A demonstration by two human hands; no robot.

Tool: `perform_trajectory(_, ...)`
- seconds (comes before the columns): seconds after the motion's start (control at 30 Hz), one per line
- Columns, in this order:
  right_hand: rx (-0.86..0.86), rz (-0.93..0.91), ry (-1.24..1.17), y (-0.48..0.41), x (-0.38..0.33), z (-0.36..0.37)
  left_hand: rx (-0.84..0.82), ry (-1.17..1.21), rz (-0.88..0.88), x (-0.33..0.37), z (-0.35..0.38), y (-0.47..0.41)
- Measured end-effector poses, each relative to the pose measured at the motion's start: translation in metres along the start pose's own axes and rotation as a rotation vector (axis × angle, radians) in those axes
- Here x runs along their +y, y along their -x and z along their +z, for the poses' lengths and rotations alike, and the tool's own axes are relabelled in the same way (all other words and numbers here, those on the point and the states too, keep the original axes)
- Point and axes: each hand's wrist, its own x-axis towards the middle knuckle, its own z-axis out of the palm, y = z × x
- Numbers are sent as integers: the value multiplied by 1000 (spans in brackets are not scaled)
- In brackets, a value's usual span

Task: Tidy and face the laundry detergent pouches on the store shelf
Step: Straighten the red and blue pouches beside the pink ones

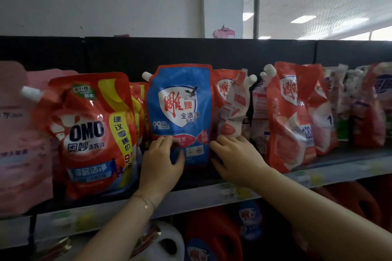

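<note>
A blue detergent pouch (180, 108) with a white cap stands upright, front label facing out, at the middle of the top shelf (191, 197). My left hand (161, 161) grips its lower left corner. My right hand (235, 159) presses against its lower right edge and the foot of a twisted red-and-white pouch (233, 110) that shows its back. A red OMO pouch (93, 133) stands to the left. A red pouch (290, 116) leans to the right.
Pink pouches (21, 137) fill the far left. More red and purple pouches (360, 108) crowd the far right. Price tags run along the shelf edge (307, 178). Red and white detergent jugs (212, 237) stand on the shelf below.
</note>
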Motion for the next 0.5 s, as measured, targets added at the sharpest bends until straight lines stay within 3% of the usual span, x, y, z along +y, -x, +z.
perform_trajectory(0.27,68,127,-25,40,48,-17,-202,57,250,85,32,-20)
perform_trajectory(0.33,56,162,-46,45,55,-18,-217,120,181,98,49,-26)
perform_trajectory(0.5,-54,279,-13,43,66,-13,-231,302,-211,114,89,-50)
